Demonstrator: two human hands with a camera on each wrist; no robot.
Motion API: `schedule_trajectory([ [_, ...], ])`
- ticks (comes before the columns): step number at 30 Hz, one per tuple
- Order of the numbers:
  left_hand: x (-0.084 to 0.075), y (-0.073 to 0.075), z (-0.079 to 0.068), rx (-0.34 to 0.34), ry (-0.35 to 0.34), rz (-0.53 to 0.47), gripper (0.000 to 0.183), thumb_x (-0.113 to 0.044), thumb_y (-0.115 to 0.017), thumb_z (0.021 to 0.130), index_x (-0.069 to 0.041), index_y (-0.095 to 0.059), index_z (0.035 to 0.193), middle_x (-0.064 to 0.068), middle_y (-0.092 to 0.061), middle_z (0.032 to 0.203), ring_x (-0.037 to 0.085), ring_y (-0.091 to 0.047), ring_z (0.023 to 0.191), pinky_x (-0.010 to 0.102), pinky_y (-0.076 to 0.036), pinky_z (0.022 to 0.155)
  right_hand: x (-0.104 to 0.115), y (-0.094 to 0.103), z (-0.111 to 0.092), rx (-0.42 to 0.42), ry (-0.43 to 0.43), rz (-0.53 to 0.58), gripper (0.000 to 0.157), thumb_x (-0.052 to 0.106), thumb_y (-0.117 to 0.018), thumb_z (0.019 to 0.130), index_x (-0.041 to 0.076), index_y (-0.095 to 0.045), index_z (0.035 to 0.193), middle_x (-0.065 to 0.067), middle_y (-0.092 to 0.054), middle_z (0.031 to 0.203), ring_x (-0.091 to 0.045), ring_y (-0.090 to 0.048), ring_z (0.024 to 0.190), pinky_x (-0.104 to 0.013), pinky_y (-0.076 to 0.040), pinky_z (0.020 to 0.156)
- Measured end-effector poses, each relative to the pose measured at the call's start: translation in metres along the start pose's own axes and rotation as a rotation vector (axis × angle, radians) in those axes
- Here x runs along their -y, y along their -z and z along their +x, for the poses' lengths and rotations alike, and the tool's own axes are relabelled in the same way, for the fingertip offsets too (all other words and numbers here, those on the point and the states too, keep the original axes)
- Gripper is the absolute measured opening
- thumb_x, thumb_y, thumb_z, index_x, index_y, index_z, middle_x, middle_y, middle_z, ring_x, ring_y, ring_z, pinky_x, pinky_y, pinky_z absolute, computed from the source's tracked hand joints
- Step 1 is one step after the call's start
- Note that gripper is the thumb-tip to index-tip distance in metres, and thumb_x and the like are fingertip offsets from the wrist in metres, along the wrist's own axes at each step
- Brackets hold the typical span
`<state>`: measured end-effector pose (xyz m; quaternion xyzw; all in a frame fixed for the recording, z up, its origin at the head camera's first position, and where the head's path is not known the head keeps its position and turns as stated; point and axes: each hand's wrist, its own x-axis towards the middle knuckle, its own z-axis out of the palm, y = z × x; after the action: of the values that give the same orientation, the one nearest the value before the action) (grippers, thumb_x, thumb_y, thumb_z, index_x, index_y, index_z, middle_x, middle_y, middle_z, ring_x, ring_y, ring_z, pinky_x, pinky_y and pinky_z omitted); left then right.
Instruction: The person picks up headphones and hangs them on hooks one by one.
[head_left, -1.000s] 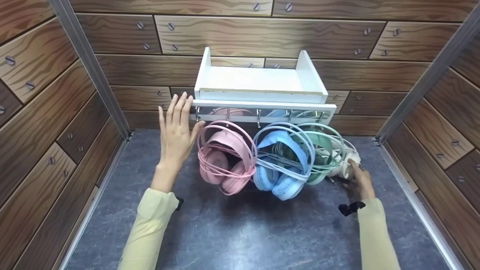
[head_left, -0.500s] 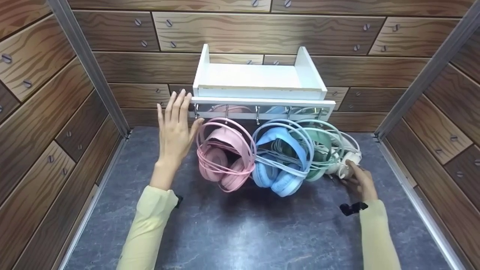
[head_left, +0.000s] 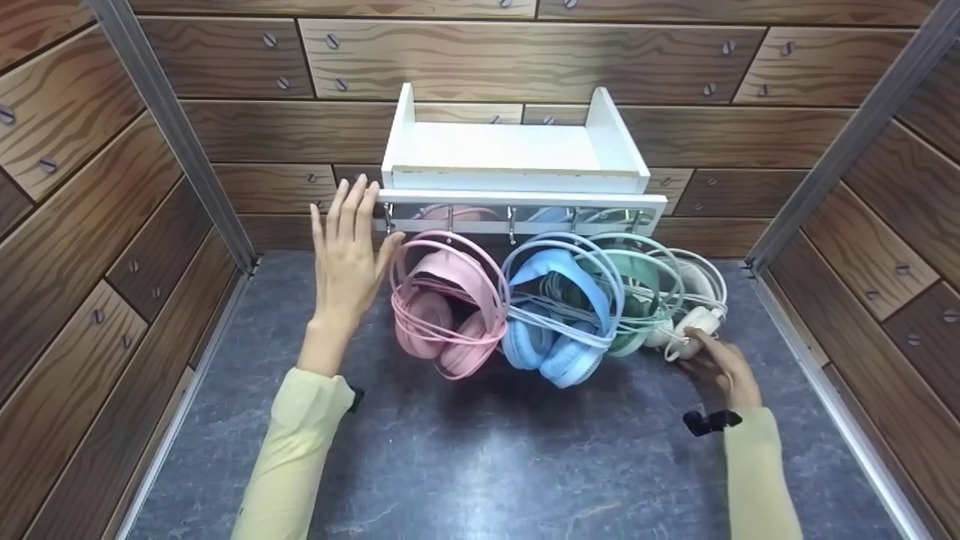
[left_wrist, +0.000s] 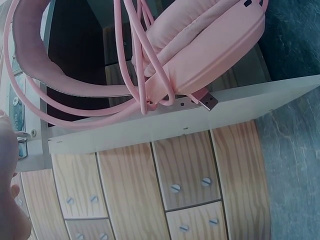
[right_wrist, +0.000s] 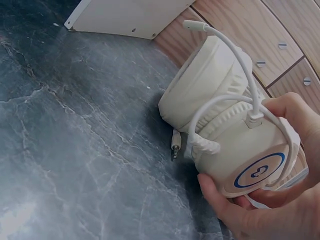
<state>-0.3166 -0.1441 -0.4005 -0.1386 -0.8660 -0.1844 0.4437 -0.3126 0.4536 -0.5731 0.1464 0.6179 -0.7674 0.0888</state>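
Note:
My left hand (head_left: 345, 259) rests against the left end of the white hook rail (head_left: 521, 199), fingers straight and thumb spread. In the head view, pink headphones (head_left: 463, 268) hang near that thumb, with blue headphones (head_left: 562, 262) and green headphones (head_left: 641, 274) further right, cables looped around them. At the far right, my right hand (head_left: 726, 369) grips an ear cup of the white headphones (head_left: 699, 324). The right wrist view shows thumb and fingers around that cup (right_wrist: 265, 142), its microphone boom, and a plug (right_wrist: 176, 142) dangling by the dark surface.
A white shelf (head_left: 499, 146) stands above the rail against the wood-patterned back wall (head_left: 525, 60). Wood-patterned side walls with metal corner posts (head_left: 176, 135) bound the space. The floor is a dark marbled surface (head_left: 480, 457). A USB plug (left_wrist: 209, 101) hangs from the pink headphones.
My right hand has moved a little to the right with the white headphones, which stand out more from behind the green ones. My left hand stays at the rail; the head view has shifted slightly.

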Motion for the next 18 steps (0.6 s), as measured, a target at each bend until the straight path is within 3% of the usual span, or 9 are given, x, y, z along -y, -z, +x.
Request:
schedule_trajectory([
  [5, 0.0, 0.0, 0.0, 0.001, 0.004, -0.002, 0.067, -0.046, -0.054, 0.1, -0.011, -0.038, 0.155, 0.006, -0.036, 0.162, 0.027, -0.026, 0.152, 0.055, -0.001, 0.125, -0.007, 0.0, -0.006, -0.001, 0.077, -0.054, 0.017, 0.028, -0.063, 0.101, 0.025, -0.08, 0.101, 0.01, -0.072, 0.099, -0.009, -0.069, 0.102, -0.033, -0.051, 0.104],
  [11, 0.0, 0.0, -0.001, 0.004, 0.007, 0.004, 0.068, -0.043, -0.059, 0.099, -0.013, -0.037, 0.156, 0.006, -0.036, 0.162, 0.027, -0.025, 0.152, 0.056, -0.002, 0.125, -0.011, 0.0, -0.001, -0.026, 0.075, -0.087, 0.015, 0.03, -0.065, 0.1, 0.026, -0.079, 0.097, 0.013, -0.073, 0.097, -0.006, -0.069, 0.098, -0.029, -0.055, 0.098],
  [18, 0.0, 0.0, 0.0, 0.001, 0.002, 0.005, 0.069, -0.043, -0.059, 0.098, -0.012, -0.037, 0.156, 0.006, -0.036, 0.162, 0.028, -0.027, 0.152, 0.057, -0.003, 0.125, -0.009, -0.013, -0.006, -0.171, 0.011, -0.165, 0.014, 0.039, -0.072, 0.093, 0.026, -0.071, 0.088, 0.012, -0.074, 0.084, -0.003, -0.072, 0.087, -0.024, -0.054, 0.096],
])
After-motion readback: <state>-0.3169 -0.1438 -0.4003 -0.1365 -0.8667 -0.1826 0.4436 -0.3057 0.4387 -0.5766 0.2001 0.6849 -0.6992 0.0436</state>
